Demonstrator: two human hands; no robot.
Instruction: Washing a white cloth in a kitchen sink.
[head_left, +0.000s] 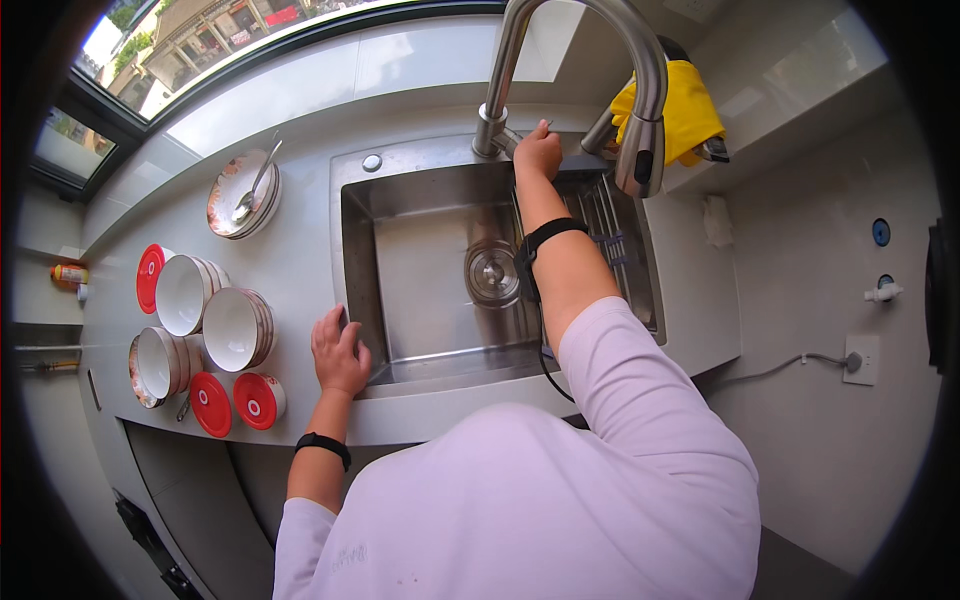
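My right hand (538, 152) reaches to the base of the tall pull-down faucet (492, 120) and is closed around its lever, which is mostly hidden by the fingers. Below lies a stainless steel sink (405, 277) with a round drain strainer (493, 274). My left hand (339, 352) rests on the sink's left front rim, fingers slightly apart, holding nothing. A metal rack (600, 217) sits in the sink's right part, partly behind my right forearm.
Left on the counter stand stacked plates (225, 199) with a spoon (255, 187), stacked white bowls (180, 296), and red-lidded containers (210, 405). A yellow cloth (679, 112) hangs behind the faucet head (640, 157). A window (225, 45) is beyond.
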